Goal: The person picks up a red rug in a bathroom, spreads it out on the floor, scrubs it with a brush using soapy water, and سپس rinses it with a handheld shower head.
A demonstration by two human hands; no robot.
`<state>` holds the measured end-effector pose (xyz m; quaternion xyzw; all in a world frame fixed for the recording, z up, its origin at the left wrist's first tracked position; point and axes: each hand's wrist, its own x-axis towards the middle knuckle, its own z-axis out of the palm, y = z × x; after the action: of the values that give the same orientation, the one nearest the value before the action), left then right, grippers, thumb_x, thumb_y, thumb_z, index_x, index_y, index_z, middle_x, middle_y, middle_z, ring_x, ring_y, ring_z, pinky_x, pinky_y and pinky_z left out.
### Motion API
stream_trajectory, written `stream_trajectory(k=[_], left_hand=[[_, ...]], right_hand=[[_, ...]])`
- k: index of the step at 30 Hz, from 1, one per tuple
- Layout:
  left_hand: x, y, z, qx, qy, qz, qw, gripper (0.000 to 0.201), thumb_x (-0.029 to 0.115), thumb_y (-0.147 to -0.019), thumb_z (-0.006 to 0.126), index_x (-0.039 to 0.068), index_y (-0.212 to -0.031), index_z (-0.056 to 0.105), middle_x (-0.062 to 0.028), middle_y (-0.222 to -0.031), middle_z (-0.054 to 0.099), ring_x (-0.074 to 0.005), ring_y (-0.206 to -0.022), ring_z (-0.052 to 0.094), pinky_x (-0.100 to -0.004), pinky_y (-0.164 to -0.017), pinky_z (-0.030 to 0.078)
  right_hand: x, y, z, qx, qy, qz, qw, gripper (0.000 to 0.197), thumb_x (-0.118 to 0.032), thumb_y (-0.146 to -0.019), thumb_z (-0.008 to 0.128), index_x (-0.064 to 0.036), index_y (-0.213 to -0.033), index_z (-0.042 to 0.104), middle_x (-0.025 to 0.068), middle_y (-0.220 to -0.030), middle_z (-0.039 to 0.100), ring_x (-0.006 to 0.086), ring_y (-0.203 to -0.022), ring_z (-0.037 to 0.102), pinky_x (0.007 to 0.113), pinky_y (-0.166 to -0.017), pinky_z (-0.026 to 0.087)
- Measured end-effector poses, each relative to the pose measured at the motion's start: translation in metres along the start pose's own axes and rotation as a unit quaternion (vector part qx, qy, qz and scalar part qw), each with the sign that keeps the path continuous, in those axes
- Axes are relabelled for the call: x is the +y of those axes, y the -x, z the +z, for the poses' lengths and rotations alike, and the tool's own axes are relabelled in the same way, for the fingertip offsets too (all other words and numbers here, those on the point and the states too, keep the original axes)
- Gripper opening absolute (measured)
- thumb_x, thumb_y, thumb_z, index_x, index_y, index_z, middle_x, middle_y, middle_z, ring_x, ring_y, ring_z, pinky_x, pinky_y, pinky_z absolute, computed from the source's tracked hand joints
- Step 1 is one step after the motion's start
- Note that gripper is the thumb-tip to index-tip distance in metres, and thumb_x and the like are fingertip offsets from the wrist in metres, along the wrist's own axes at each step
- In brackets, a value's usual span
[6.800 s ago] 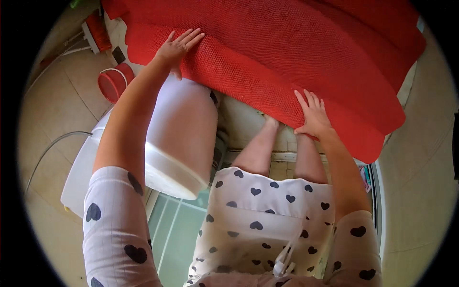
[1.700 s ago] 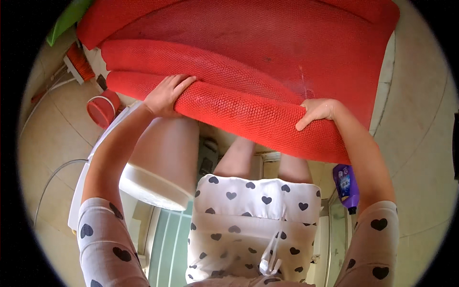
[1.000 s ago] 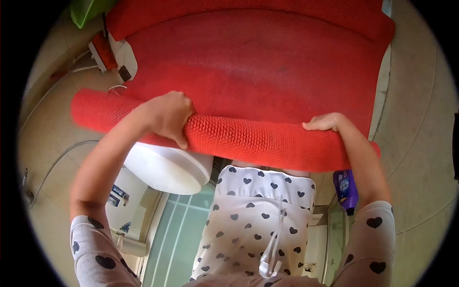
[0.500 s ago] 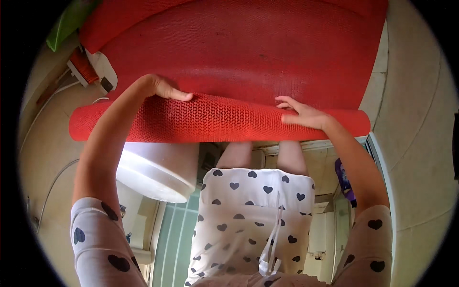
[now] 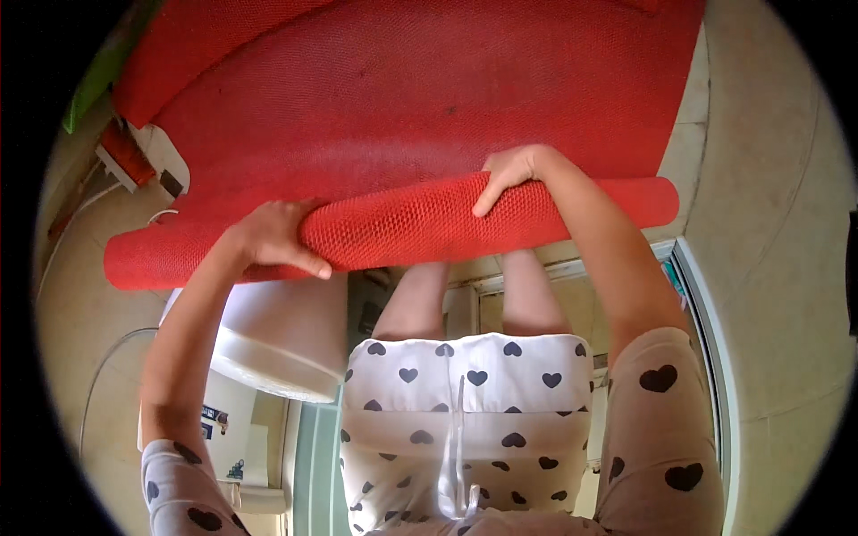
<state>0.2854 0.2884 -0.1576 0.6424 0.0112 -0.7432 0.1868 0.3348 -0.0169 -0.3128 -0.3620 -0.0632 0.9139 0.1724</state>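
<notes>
A long red mat with an open mesh texture is partly rolled up. Its roll [image 5: 393,223] lies crosswise in front of my legs, the left end a little nearer to me than the right. Beyond the roll, the unrolled part of the mat [image 5: 429,98] spreads away from me. My left hand [image 5: 275,237] grips the roll left of its middle, thumb on the near side and fingers mostly hidden behind it. Right of the middle, my right hand [image 5: 518,174] reaches over the top, its thumb pressed on the mesh and its other fingers out of sight on the far side.
A white rounded fixture [image 5: 286,335] stands under the roll's left half, close to my legs. At the far left are an orange-bristled brush [image 5: 130,156] and a green object [image 5: 89,94]. A door frame [image 5: 702,304] runs along the right, beside pale tiles [image 5: 769,268].
My left hand has come down to the roll's near side, while my right hand has shifted left and over its top. The roll has tilted, its left end nearer and its right end farther.
</notes>
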Motion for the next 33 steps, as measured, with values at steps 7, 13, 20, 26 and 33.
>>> stream_trajectory(k=[7, 13, 20, 26, 33], left_hand=[[-0.018, -0.033, -0.016, -0.063, 0.146, -0.094, 0.983, 0.083, 0.043, -0.046, 0.080, 0.000, -0.113, 0.056, -0.0163, -0.111, 0.058, -0.0293, -0.105, 0.054, -0.0336, -0.092, 0.039], [-0.017, -0.028, -0.010, -0.030, 0.098, -0.102, 0.989, 0.090, 0.044, -0.037, 0.082, 0.000, -0.111, 0.056, -0.0196, -0.111, 0.057, -0.0325, -0.105, 0.053, -0.0385, -0.091, 0.040], [-0.018, -0.027, -0.002, -0.004, 0.038, -0.100, 0.994, 0.075, 0.046, -0.039, 0.081, 0.002, -0.097, 0.064, -0.0167, -0.094, 0.064, -0.0300, -0.090, 0.061, -0.0360, -0.081, 0.047], [-0.014, -0.025, -0.004, 0.014, 0.053, -0.084, 0.995, 0.073, 0.046, -0.039, 0.081, 0.002, -0.095, 0.064, -0.0166, -0.093, 0.064, -0.0298, -0.088, 0.062, -0.0362, -0.080, 0.047], [-0.019, -0.026, 0.000, 0.022, 0.029, -0.079, 0.996, 0.075, 0.048, -0.038, 0.080, 0.001, -0.094, 0.064, -0.0173, -0.091, 0.064, -0.0310, -0.087, 0.062, -0.0364, -0.080, 0.047]], right_hand=[[0.003, -0.035, -0.014, 0.309, -0.224, -0.270, 0.884, 0.043, -0.031, -0.071, 0.071, -0.0069, -0.105, 0.060, 0.0072, -0.113, 0.055, 0.0217, -0.105, 0.051, 0.034, -0.091, 0.040], [-0.015, -0.059, -0.028, 0.650, 0.238, -0.209, 0.691, 0.021, -0.011, -0.068, 0.071, -0.0067, -0.086, 0.060, 0.0040, -0.097, 0.049, 0.0203, -0.103, 0.044, 0.034, -0.094, 0.034], [-0.024, -0.073, -0.028, 0.656, 0.256, -0.189, 0.684, 0.015, -0.008, -0.067, 0.070, -0.0070, -0.080, 0.062, 0.0028, -0.097, 0.049, 0.0186, -0.100, 0.043, 0.032, -0.092, 0.033], [-0.013, -0.065, -0.039, 0.633, 0.349, -0.203, 0.660, 0.004, -0.011, -0.071, 0.066, -0.0074, -0.072, 0.063, 0.0034, -0.092, 0.051, 0.0188, -0.096, 0.044, 0.032, -0.086, 0.034], [0.003, -0.045, -0.035, 0.644, 0.299, -0.210, 0.672, 0.016, -0.012, -0.073, 0.064, -0.0069, -0.088, 0.062, 0.0061, -0.093, 0.053, 0.0231, -0.097, 0.049, 0.036, -0.087, 0.040]])
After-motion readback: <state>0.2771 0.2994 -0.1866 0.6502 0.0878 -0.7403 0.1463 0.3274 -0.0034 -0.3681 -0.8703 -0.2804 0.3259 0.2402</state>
